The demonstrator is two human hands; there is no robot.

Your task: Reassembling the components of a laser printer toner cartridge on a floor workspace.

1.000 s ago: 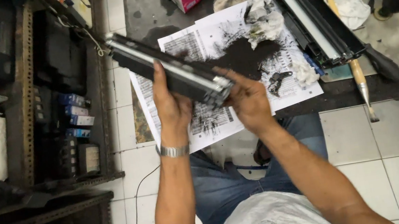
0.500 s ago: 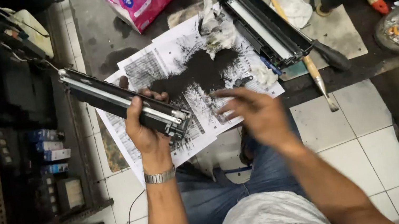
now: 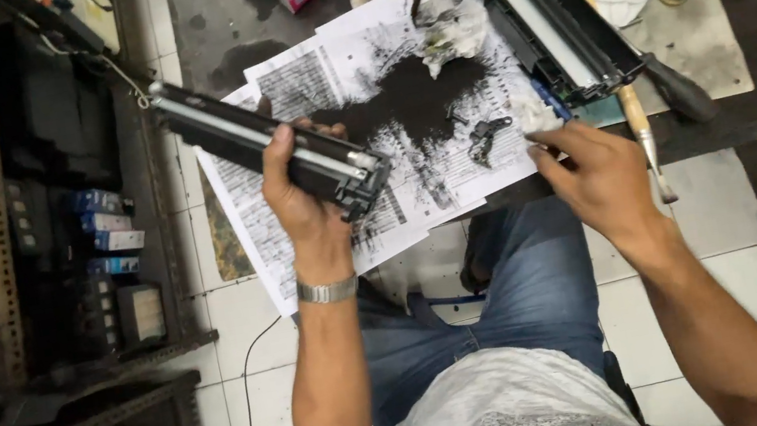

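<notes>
Printed paper sheets (image 3: 451,161) cover the middle of the floor in front of the seated person, smeared with a wide spill of black toner powder (image 3: 416,100). At their far edge lies a second long black cartridge half (image 3: 549,9), open side up, with a crumpled wipe (image 3: 447,4) just beside its near end. The left hand (image 3: 301,205) holds a long black toner cartridge (image 3: 272,149) lifted above the left part of the sheets, slanting from upper left to lower right; the grip is wrapped around its lower end, thumb over the top, fingers underneath. The right hand (image 3: 600,173) hovers over the right edge of the paper, fingers loosely spread and holding nothing. Just beyond it lies a wooden-handled brush (image 3: 629,102), and on the paper near its fingertips a small black part (image 3: 485,137).
</notes>
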